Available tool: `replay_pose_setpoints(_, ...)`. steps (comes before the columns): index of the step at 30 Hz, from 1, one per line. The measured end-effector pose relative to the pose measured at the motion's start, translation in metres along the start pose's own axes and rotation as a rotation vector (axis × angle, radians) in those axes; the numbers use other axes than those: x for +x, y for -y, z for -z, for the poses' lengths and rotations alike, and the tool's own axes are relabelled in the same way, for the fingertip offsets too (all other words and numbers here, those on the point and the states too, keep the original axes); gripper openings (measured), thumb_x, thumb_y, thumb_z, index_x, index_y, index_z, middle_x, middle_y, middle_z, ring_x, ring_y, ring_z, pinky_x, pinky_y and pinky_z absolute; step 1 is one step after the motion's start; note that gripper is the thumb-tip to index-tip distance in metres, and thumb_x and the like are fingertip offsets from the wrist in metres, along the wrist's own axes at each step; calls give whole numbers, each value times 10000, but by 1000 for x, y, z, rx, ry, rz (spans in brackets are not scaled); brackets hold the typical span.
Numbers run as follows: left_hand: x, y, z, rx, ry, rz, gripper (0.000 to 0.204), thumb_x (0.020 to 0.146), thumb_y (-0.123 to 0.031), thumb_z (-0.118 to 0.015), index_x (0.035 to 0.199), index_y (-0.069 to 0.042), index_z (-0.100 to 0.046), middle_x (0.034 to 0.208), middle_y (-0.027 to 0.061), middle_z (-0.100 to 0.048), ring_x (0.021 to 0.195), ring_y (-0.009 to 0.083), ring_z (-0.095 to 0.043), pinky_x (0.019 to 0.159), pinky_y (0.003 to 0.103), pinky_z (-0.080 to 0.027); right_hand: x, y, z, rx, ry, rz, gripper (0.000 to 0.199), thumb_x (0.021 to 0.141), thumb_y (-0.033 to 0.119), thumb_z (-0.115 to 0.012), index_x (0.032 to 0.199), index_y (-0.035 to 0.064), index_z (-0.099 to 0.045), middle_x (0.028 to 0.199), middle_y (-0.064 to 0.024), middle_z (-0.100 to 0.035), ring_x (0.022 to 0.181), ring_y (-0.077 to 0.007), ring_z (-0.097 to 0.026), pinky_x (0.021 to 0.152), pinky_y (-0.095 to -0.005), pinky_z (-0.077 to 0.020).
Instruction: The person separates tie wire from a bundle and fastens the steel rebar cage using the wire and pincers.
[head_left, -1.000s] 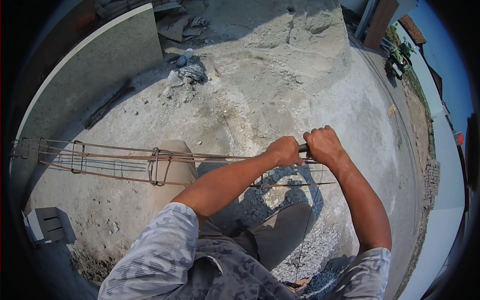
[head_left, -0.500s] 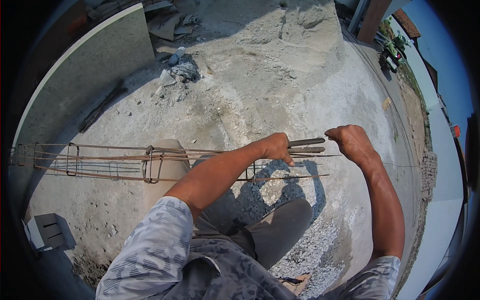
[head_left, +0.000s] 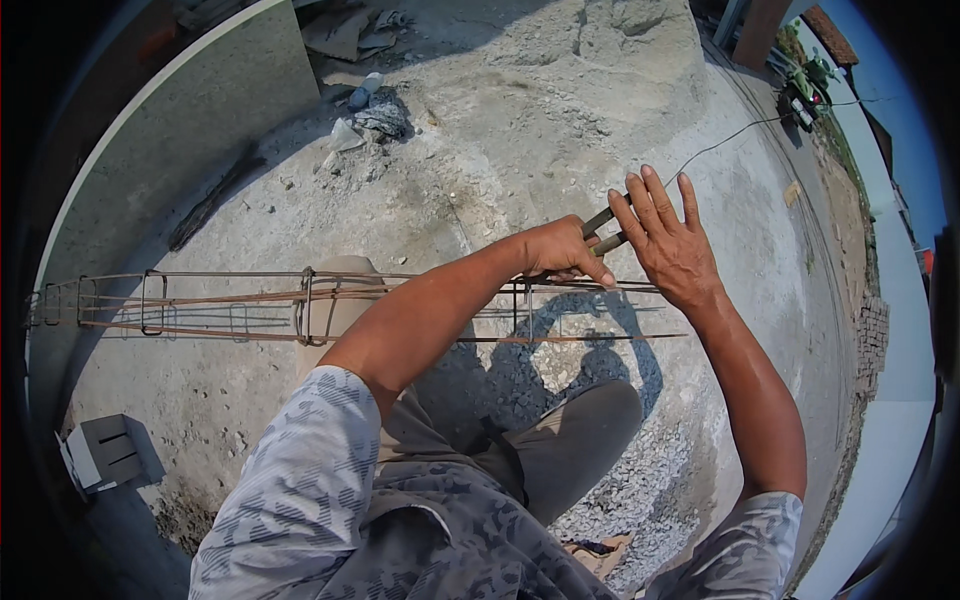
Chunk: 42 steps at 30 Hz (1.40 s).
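Observation:
A long cage of rusty rebar with square stirrups crosses in front of me from the left, over my knee. My left hand is closed around the pincers just above the cage's right part; the jaws are hidden by the hand. Two dark pincer handles stick out to the upper right. Beside these handle ends, my right hand is open with its fingers stretched and spread, its thumb out of sight. A thin wire runs from behind the right fingers toward the upper right.
Gravel covers the ground by my bent leg. A concrete wall panel stands at the left, with a grey box below it. A plastic bottle lies among rubble. Stacked bricks and a motorbike are at the right.
The pincer handles have swung from nearly level to slanting up right. My right hand has moved up and left, its fingers now spread. A wire now shows rising beyond it.

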<state>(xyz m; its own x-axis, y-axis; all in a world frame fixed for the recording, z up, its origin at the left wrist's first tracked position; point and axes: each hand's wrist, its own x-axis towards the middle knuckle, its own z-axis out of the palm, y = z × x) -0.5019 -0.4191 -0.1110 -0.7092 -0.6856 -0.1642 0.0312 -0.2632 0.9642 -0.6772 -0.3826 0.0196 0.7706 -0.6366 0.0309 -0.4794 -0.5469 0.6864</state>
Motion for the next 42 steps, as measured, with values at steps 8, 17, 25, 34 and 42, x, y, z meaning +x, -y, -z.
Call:
replay_pose_setpoints(8, -9, 5, -4, -109, 165, 49, 339, 700, -224, -900, 710, -36, -618, 602, 87, -624, 478, 166, -585, 464, 322, -446, 40, -14, 5, 140, 204, 137, 108, 789, 132, -625, 816, 32, -654, 770, -85, -625, 813, -242, -652, 779, -359, -465)
replay_pose_setpoints(17, -8, -5, -44, 571, -413, -28, 471, 609, -301, -873, 835, 64, -681, 792, 239, -692, 778, 358, -697, 734, 425, -545, 55, -9, 22, 332, 811, -54, 173, 747, 126, -712, 896, 41, -696, 867, -124, -702, 922, -308, -686, 932, -441, -495)
replay_pose_setpoints(25, 1, -3, -15, 164, -67, -4, 421, 622, -269, -890, 694, 52, -627, 595, 54, -602, 524, 169, -589, 508, 304, -464, 21, 7, -9, 96, 55, 118, 197, 827, 214, -609, 935, 54, -647, 946, -124, -645, 1042, -248, -606, 938, -400, -459)
replay_pose_setpoints(34, -14, 5, -41, 665, -296, -71, 616, 579, -340, -907, 968, 70, -664, 911, 233, -701, 880, 350, -695, 771, 434, -537, 66, -8, 9, 402, 920, -19, 221, 670, 179, -831, 833, 52, -753, 882, -150, -733, 890, -284, -723, 772, -389, -574)
replay_pose_setpoints(42, 3, -2, 4, -23, 198, 123, 364, 636, -232, -927, 598, -61, -608, 503, 55, -564, 451, 127, -550, 459, 291, -436, 32, 6, -1, 72, -173, 137, 83, 754, 125, -700, 806, 63, -684, 778, -116, -700, 783, -273, -682, 785, -354, -515)
